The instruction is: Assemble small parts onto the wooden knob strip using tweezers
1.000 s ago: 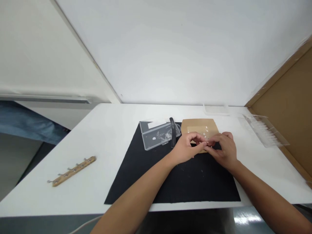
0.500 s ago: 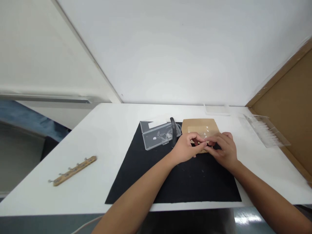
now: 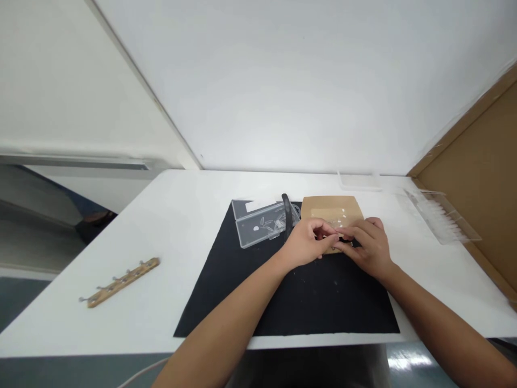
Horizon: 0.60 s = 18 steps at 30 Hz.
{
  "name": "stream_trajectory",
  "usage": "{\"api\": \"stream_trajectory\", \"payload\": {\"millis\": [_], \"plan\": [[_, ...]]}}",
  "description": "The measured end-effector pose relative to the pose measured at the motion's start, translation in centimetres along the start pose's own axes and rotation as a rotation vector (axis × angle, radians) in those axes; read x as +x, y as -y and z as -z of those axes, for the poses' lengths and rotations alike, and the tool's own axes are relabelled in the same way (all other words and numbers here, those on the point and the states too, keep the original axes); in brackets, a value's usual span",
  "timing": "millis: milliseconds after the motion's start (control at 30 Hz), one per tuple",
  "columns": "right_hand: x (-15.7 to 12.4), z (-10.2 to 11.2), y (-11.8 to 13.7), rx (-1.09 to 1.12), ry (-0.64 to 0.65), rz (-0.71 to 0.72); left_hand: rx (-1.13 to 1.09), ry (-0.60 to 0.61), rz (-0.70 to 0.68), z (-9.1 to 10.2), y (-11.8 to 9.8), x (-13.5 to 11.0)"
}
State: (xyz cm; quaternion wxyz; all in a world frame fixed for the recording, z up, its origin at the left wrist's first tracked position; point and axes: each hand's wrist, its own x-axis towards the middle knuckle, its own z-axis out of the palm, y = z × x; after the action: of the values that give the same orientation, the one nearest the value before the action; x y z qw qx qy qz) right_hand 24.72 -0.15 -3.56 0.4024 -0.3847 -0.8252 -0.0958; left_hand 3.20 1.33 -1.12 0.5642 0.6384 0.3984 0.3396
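Note:
My left hand (image 3: 310, 240) and my right hand (image 3: 367, 242) meet fingertip to fingertip over the front edge of a brown cardboard piece (image 3: 332, 202) with a clear window and small white bits on it. Both hands are closed in a pinch. Whatever lies between the fingertips is too small and too covered to name. Just left of my left hand is a black curved handle-like thing (image 3: 288, 213). Beside it lies an opened clear plastic case (image 3: 258, 229) holding small clear pieces. A black mat (image 3: 299, 302) lies under both forearms.
A wooden rail with metal hooks (image 3: 123, 282) lies on the white table (image 3: 161, 226) at the left. Toward the right are a clear tray (image 3: 359, 183) and a clear sheet with a row of white pieces (image 3: 442, 218). A brown board (image 3: 476, 178) borders the right side.
Both hands have shifted very slightly left, still pinched together over the cardboard. In the gap at the far left, the blue cloth has mostly gone from sight.

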Motion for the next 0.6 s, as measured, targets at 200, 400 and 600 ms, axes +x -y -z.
{"api": "stream_trajectory", "payload": {"millis": [200, 400, 600], "plan": [[0.1, -0.3, 0.1, 0.036, 0.005, -0.002, 0.253, -0.176, -0.164, 1.0, -0.2, 0.2], [0.3, -1.6, 1.4, 0.089, 0.048, -0.054, 0.551, -0.571, -0.471, 1.6, 0.4, 0.4], [0.0, -2.5, 2.4, 0.056, 0.117, -0.071, 0.673, -0.716, -0.527, 1.4, 0.5, 0.5]]}}
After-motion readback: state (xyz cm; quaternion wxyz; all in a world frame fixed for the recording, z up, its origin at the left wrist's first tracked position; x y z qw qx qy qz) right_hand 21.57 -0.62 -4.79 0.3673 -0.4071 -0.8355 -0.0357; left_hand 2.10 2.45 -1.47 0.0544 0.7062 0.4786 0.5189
